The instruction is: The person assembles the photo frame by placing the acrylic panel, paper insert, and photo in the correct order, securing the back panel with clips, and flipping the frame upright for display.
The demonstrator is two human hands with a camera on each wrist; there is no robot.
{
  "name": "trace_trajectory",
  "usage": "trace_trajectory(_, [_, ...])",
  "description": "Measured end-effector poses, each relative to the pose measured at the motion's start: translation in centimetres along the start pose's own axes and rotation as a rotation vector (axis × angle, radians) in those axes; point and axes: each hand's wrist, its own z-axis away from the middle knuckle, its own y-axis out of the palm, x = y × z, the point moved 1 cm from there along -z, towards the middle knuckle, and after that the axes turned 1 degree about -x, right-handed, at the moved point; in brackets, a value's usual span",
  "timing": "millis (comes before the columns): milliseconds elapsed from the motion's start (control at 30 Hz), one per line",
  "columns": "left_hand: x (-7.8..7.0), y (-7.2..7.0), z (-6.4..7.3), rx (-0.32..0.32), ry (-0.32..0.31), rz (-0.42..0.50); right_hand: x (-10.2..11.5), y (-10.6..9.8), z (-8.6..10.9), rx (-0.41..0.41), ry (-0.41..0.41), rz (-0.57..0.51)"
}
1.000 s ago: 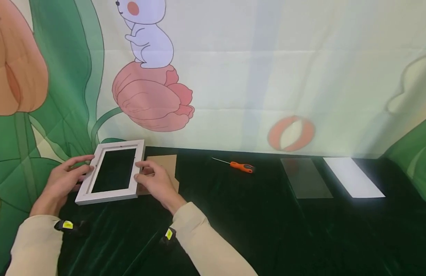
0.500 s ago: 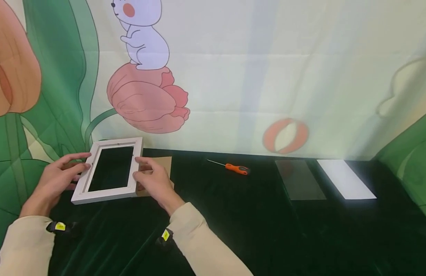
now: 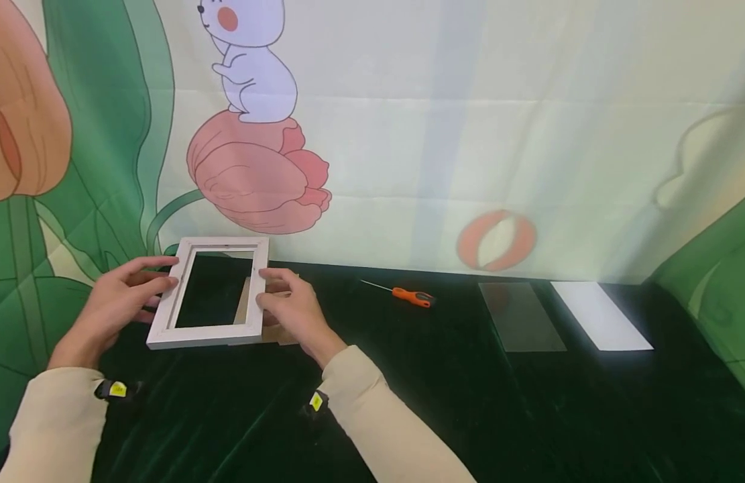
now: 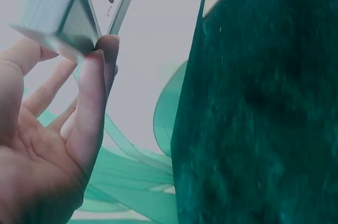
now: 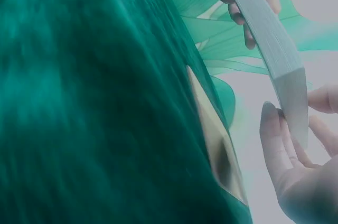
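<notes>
A white picture frame (image 3: 206, 335) with an open middle is held up over the dark green cloth in the head view, tilted toward me. On its left side, my left hand (image 3: 115, 295) pinches the bar between thumb and fingers. My right hand (image 3: 296, 305) grips the opposite bar the same way. Behind the frame lies a brown board (image 3: 242, 305), partly seen through the opening and partly hidden by the frame and right hand. The right wrist view has the frame (image 5: 272, 34) edge-on, raised off the cloth, with the board (image 5: 214, 145) lying flat below.
An orange-handled screwdriver (image 3: 411, 296) lies right of the hands. Farther right are a clear sheet (image 3: 523, 318) and a white sheet (image 3: 601, 315), side by side on the cloth (image 3: 444, 402). A printed curtain (image 3: 384, 147) hangs along the back edge.
Both hands have carried the frame to the right over the last half second. It now overlaps more of the brown board, which shows through the opening. The camera view has shifted slightly.
</notes>
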Motion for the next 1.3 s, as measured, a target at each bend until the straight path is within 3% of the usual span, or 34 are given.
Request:
trace_trajectory(267, [-2.4,1.8,-0.2,0.053,0.067,0.029,0.6,-3.4,-0.4,0.052,-0.069,0.036])
trace_trajectory(467, [-4.0,3.7,-0.3,0.072,0.105,0.051,1.3,-6.2,0.0,0.060,-0.035,0.073])
trace_trajectory(833, [-6.2,6.6,0.4,0.111,0.142,0.075,2.2,-10.7,2.2,0.124,-0.006,0.073])
trace_trajectory(1300, [-8.9,11.2,2.0,0.162,0.189,0.154,2.2,-16.1,5.5,0.079,-0.024,0.168])
